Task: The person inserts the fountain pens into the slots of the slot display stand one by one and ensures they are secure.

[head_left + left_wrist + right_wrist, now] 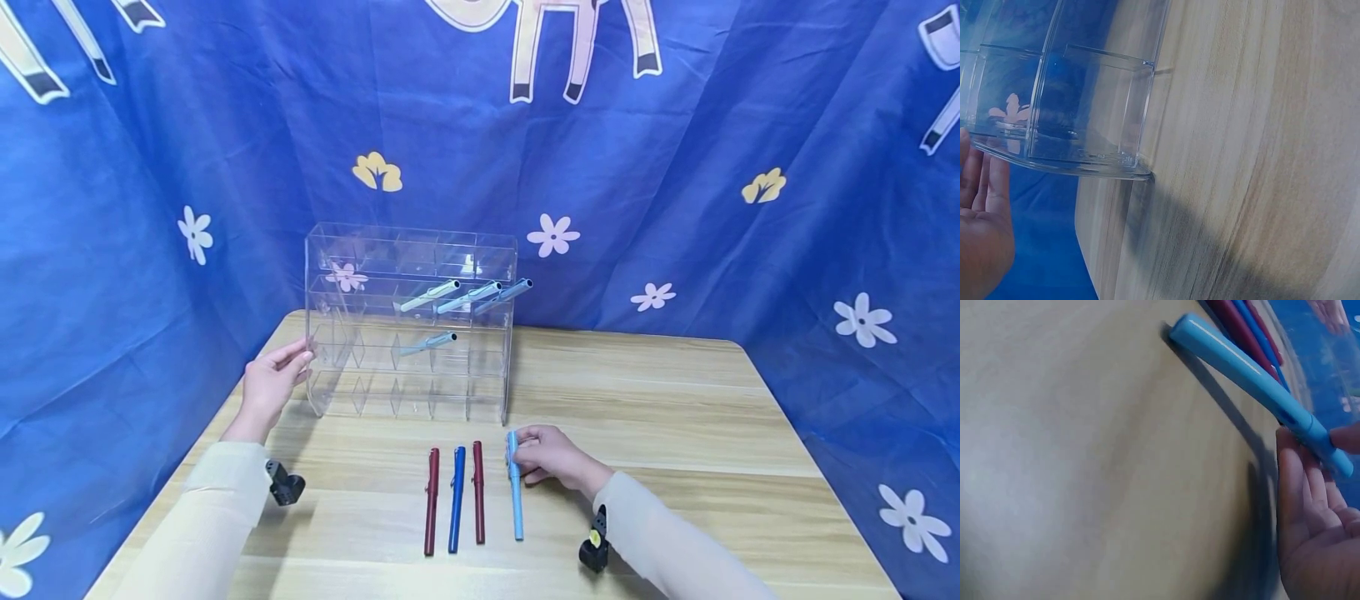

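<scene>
My right hand [553, 457] pinches the cap end of a light blue pen [516, 492] between thumb and fingers. In the right wrist view this light blue pen [1241, 372] slants from my fingers toward the wood, its far end by its shadow. To its left lie a dark red pen [431, 504], a dark blue pen [457, 504] and another dark red pen [479, 496]. My left hand [272, 385] holds the left side edge of a clear compartment rack [408, 408]; the left wrist view shows fingertips at the rack's rim [1054, 167].
Three pale blue to blue pens stick out of one row of the rack, the rightmost a darker blue pen [513, 290]. Below them another light blue pen [435, 342] juts out. A blue printed curtain [637, 183] surrounds the wooden table [637, 375].
</scene>
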Demonstrator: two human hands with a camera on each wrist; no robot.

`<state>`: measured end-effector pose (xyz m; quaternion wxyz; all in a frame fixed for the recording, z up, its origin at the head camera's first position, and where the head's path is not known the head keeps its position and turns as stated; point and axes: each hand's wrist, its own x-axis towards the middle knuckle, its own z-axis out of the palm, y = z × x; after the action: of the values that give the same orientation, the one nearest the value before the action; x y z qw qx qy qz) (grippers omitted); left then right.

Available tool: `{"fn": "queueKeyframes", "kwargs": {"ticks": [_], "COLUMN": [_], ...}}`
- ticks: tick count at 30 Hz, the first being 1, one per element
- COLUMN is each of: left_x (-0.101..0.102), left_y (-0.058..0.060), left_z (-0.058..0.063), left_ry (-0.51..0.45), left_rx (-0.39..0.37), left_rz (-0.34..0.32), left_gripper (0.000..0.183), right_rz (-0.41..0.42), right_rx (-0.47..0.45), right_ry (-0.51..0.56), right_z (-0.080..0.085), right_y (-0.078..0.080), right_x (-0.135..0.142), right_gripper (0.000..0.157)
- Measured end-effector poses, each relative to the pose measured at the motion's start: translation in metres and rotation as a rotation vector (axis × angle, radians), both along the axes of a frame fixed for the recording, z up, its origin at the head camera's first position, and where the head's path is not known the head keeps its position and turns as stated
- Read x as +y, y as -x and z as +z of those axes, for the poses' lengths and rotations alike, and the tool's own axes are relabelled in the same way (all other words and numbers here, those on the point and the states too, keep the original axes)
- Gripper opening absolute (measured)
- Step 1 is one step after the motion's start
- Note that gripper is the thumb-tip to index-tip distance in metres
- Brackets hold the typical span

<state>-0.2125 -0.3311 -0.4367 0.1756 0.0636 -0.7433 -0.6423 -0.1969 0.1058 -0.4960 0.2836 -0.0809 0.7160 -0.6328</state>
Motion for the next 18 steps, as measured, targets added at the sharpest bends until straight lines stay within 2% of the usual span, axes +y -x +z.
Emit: {"fn": "queueKeyframes", "kwargs": {"ticks": [5,9,12,18], "left_x": [-0.001,-0.001,-0.001,-0.001], "left_y": [0.000,0.000,0.000,0.000], "left_z": [0.000,0.000,-0.001,-0.002], "left_ry": [0.041,0.003,0.015,0.041], "left_rx": [-0.016,-0.003,0.000,-0.003], "left_rz": [0.005,-0.008,-0.006,0.003], "left_gripper": [0.047,0.047,0.047,0.047], "right_rz": [0.047,0.054,0.051,0.015], "right_rx": [-0.017,-0.035,-0.031,0.082], "right_ry": [0.092,0.141,0.179,0.201], "right_z": [0.010,0.024,0.037,0.061], "right_y": [0.005,0.008,0.010,0.020], "right_x": [0.008,0.011,0.011,0.009], "right_gripper": [0.043,0.044,0.047,0.045]}}
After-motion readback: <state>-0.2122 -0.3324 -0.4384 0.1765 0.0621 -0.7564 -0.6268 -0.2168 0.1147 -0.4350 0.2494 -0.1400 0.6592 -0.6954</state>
